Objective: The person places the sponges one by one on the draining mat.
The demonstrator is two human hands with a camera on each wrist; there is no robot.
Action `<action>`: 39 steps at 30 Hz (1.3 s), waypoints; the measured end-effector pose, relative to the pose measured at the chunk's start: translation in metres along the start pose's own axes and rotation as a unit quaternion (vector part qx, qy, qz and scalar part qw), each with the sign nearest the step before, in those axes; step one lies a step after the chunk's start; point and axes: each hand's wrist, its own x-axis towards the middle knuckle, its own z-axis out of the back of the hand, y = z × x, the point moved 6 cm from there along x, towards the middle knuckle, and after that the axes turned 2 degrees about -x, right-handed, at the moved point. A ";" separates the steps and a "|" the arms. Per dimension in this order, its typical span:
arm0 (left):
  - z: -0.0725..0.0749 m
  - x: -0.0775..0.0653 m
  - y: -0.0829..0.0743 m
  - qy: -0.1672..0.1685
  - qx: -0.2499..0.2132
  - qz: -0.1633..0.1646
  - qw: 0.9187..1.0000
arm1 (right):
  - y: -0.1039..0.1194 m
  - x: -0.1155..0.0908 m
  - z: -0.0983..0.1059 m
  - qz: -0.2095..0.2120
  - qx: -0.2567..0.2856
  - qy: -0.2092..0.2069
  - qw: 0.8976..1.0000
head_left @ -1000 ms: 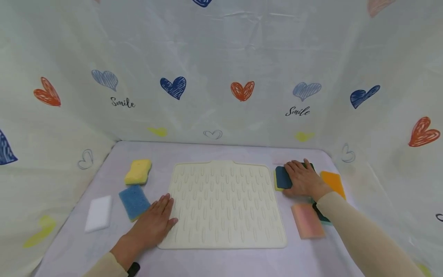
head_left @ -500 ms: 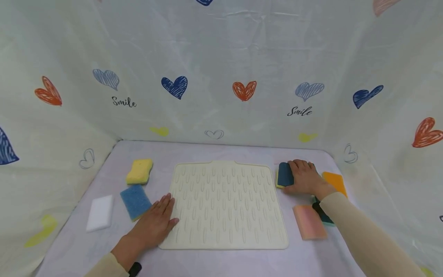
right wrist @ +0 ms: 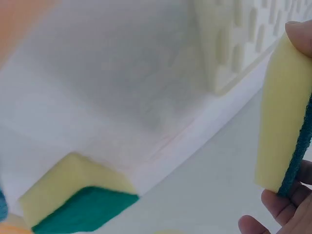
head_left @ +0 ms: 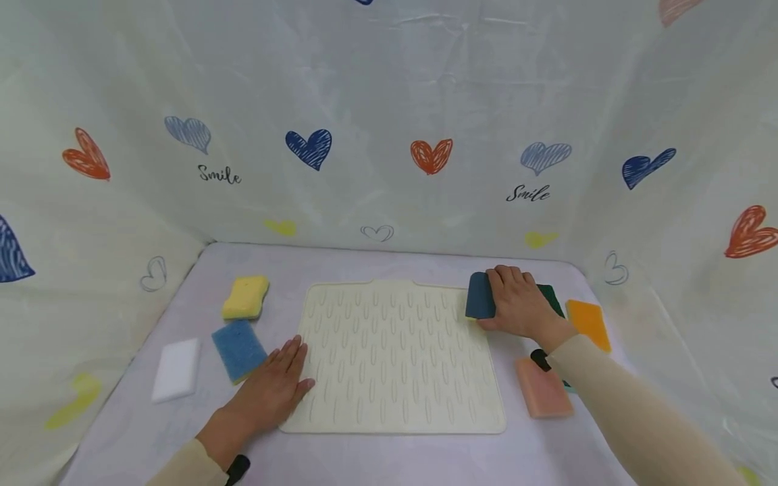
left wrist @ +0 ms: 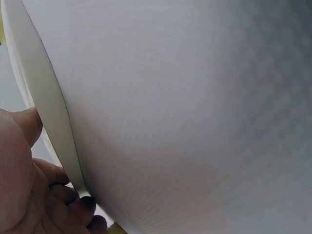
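Observation:
A cream mat with raised oblong ridges (head_left: pixel 395 364) lies in the middle of the table. My left hand (head_left: pixel 270 385) rests on its lower left edge with fingers straight; in the left wrist view the fingertips (left wrist: pixel 31 124) touch the mat's rim. Over the mat's upper right corner, my right hand (head_left: pixel 519 304) grips a dark blue and yellow scrub sponge (head_left: pixel 480 295). The right wrist view shows that sponge (right wrist: pixel 280 131) raised, held between thumb and fingers. Behind the right hand lies a green-topped yellow sponge (head_left: pixel 551 297), plainer in the right wrist view.
To the right lie an orange sponge (head_left: pixel 588 324) and a pink sponge (head_left: pixel 543 388); another green one is mostly hidden under the right wrist. At left are a yellow sponge (head_left: pixel 245 297), a blue sponge (head_left: pixel 239 351) and a white sponge (head_left: pixel 176 370). A heart-printed curtain (head_left: pixel 377 196) encloses the table.
My right hand has closed round the dark blue sponge and carried it up and left to the mat's corner, uncovering the green sponge. The left hand has stayed in place.

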 end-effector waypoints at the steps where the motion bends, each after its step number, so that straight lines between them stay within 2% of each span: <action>1: 0.000 0.000 0.000 -0.001 -0.001 -0.001 1.000 | 0.005 0.002 0.002 0.004 -0.003 -0.003 1.000; 8: 0.003 -0.001 -0.002 -0.004 -0.009 -0.009 1.000 | 0.041 0.019 0.015 0.045 -0.009 -0.038 0.998; 12: 0.004 -0.001 -0.002 -0.004 -0.005 -0.010 1.000 | 0.062 0.033 0.021 0.055 -0.001 -0.045 0.997; 20: 0.004 -0.001 -0.001 -0.010 0.000 -0.013 1.000 | 0.109 0.062 0.018 0.065 0.010 -0.021 0.998; 30: 0.004 -0.001 -0.002 0.011 -0.021 -0.005 1.000 | 0.171 0.098 0.014 0.117 0.011 -0.013 0.993; 39: 0.003 0.000 0.000 0.030 -0.021 0.012 0.999 | 0.212 0.128 0.003 0.116 0.000 0.042 0.992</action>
